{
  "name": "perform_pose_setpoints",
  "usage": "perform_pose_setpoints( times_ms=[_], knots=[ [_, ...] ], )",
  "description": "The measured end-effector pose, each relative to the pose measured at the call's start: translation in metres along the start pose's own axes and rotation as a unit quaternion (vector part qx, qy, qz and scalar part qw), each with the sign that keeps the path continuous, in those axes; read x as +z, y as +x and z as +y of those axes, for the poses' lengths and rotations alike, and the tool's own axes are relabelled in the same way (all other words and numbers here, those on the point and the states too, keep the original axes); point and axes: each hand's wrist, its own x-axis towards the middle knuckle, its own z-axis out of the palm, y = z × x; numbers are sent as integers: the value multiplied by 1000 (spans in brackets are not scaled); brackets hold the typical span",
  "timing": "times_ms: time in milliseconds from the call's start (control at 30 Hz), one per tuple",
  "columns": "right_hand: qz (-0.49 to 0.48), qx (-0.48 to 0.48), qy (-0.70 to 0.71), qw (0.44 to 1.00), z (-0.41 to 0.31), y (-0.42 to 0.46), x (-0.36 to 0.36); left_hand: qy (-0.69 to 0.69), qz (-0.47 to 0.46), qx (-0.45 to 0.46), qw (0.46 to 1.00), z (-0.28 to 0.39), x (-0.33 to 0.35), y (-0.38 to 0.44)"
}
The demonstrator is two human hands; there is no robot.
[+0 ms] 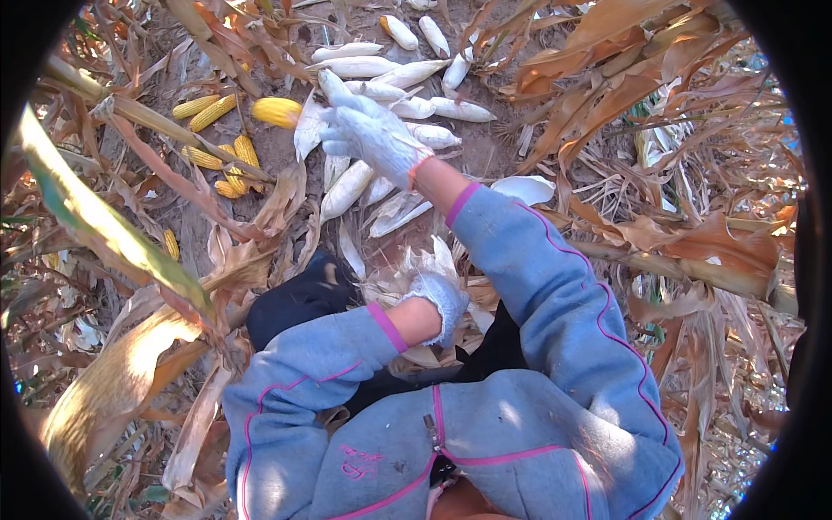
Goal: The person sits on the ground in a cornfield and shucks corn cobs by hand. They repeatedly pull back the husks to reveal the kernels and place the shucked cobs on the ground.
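My right hand point(374, 136), in a pale knitted glove, reaches out over a group of corn ears in white husks point(416, 75). Its fingers look apart and hold nothing that I can make out. Just left of them is a blurred yellow corn cob point(276, 112), apart from the hand. A pale piece of husk point(309, 127) shows between cob and fingers. My left hand point(439, 302), gloved too, is bent down between my legs against loose dry husks point(439, 260). Its fingers are hidden, so its grip cannot be seen.
Several bare yellow cobs point(237, 166) lie on the soil at left. A leaning corn stalk point(156, 120) and a long leaf point(110, 214) cross the left side. Dry stalks and leaves point(682, 247) crowd the right. An open white husk point(525, 189) lies beside my right forearm.
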Motion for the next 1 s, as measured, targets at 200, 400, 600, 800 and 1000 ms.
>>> perform_pose_setpoints(
  times_ms=[200,400,600,800,1000],
  knots=[
    [41,65,-538,840,79,38,-95,-38,101,45,993,12,13,-4],
    [45,33,-816,575,183,-11,-182,0,110,22,994,8,16,1],
    [102,-52,-792,600,208,25,-208,44,108,-30,993,21,-13,-16],
    [33,126,-831,541,164,39,-169,112,141,-77,981,11,-22,-20],
    [33,110,-849,516,205,30,-216,88,112,-71,987,12,-32,-22]
  ],
)
